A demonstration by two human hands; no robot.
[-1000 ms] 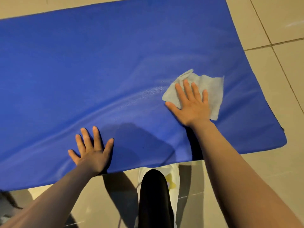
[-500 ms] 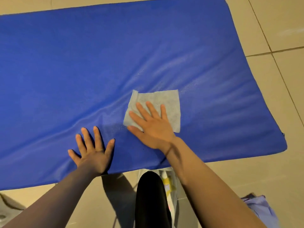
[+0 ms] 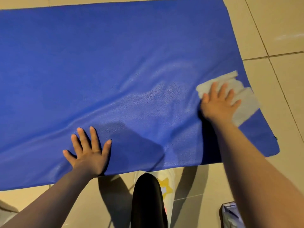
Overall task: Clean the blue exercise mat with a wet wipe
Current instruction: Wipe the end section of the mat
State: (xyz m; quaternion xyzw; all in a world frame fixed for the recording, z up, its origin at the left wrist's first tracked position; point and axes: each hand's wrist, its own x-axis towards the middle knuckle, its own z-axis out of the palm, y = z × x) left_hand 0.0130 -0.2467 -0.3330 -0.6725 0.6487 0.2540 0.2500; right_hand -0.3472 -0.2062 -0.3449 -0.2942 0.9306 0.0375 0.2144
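Her right hand (image 3: 218, 106) pressed the wet wipe (image 3: 243, 102) flat under straight, spread fingers (image 3: 222, 91) near the blue mat's (image 3: 115, 63) right edge; left hand (image 3: 88, 152) lay open, holding nothing.

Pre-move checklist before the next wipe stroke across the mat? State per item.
1. Wet wipe under the right hand: ok, flat fingers press it to the mat.
2. Wipe on the blue mat: not ok, one corner overhangs the right edge.
3. Wipe spread flat: not ok, it is bunched and creased.
4. Left hand bracing the mat: ok, palm flat near the near edge.
5. Stroke path leftward: ok, nothing lies on the mat there.
6. Wipe still damp: cannot tell, though a sheen shows on the mat nearby.
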